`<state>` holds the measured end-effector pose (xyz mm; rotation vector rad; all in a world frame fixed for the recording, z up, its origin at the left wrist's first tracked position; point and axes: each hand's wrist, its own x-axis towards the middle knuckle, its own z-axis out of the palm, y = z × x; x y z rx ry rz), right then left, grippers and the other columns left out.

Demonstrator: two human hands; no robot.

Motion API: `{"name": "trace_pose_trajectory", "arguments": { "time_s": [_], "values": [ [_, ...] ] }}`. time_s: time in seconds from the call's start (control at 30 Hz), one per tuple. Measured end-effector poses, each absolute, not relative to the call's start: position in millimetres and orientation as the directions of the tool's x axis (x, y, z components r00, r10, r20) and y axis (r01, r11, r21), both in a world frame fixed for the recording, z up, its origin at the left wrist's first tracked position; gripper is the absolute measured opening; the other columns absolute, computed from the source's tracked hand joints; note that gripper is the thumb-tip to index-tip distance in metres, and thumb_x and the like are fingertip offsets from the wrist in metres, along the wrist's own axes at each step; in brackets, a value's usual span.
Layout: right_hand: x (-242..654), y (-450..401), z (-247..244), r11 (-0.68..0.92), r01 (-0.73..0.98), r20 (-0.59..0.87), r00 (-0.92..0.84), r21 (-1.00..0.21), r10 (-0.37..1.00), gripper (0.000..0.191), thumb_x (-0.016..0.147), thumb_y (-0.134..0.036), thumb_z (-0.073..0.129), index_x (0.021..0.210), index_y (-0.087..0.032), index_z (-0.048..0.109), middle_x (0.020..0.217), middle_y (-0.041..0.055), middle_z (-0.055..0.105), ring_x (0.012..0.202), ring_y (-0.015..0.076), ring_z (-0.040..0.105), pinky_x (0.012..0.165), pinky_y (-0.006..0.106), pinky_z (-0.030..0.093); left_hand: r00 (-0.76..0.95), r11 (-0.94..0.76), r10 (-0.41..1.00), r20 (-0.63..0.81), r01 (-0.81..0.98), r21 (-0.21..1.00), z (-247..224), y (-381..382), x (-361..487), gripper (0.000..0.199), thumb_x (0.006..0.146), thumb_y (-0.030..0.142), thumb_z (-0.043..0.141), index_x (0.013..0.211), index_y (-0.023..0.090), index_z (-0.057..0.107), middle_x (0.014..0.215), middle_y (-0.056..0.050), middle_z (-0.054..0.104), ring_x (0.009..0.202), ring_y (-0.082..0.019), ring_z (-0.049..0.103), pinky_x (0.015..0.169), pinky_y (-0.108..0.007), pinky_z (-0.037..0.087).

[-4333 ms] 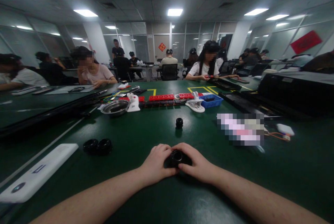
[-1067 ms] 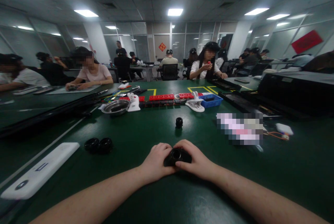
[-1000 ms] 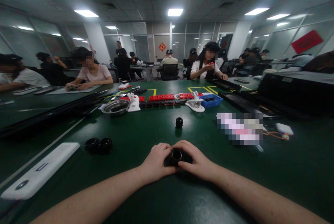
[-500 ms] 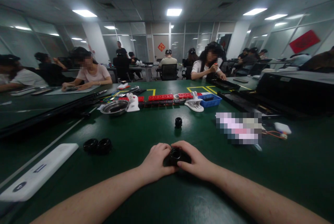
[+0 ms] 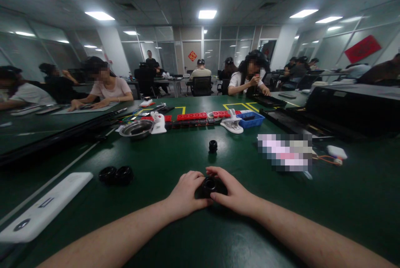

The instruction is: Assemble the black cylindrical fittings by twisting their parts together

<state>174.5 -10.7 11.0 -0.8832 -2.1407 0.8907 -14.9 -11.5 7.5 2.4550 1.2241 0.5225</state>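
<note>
1. As I look in through the head camera, a long white bar with rounded corners (image 5: 46, 205) lies toward the left of the dark green table (image 5: 162, 153), leaving little room on that side.
2. Next come two glossy black rings (image 5: 117, 176), side by side and out of either hand's grip.
3. Farther off, toward the far edge, sits a shallow silver metal bowl (image 5: 136, 134).
4. I see the left hand (image 5: 186, 192) curled round the left side of a glossy black hollow fitting (image 5: 206, 191), some of its fingertips hidden.
5. That fitting is low at the table's near middle, its round opening facing up toward me. I judge the handling to be midway: the piece is held, not set down, and I cannot tell how much remains.
6. Just beyond, a small black ribbed cylinder (image 5: 213, 146) stands upright, untouched.
7. The right hand (image 5: 229, 186) pinches the fitting, thumb on its near side, forefinger bowed over the far side.
8. A blue plastic tray (image 5: 251, 122) bounds the space farther back; a large black case (image 5: 356, 109) crowds the far right. I find the best open room at the near right.
</note>
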Motion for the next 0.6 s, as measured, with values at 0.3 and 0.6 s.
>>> {"name": "trace_pose_trajectory", "arguments": {
  "time_s": [0.3,0.6],
  "values": [
    [174.9,-9.8,16.9,0.617,0.357,0.331,-0.604,-0.702,0.725,0.036,0.07,-0.019,0.06,0.105,-0.02,0.05,0.105,0.0063,0.049,0.098,0.0203,0.048,0.087,0.035,0.038,0.554,-0.567,0.813,0.177,0.687,0.454,8.5,-12.2,-14.6,0.038,0.068,0.045,0.061,0.097,0.021,0.055,0.101,-0.004,0.052,0.094,-0.023,0.047,0.081,-0.036,0.038],
    [173.4,-9.3,12.5,0.543,0.455,0.285,-0.52,-0.706,0.805,0.038,0.066,-0.03,0.066,0.097,-0.017,0.049,0.094,0.006,0.052,0.087,0.021,0.05,0.077,0.036,0.042,0.558,-0.561,0.815,0.158,0.69,0.457,11.2,-12.5,-13.7,0.036,0.069,0.045,0.06,0.094,0.02,0.056,0.099,-0.004,0.052,0.092,-0.023,0.047,0.079,-0.035,0.039]
  ]
}}
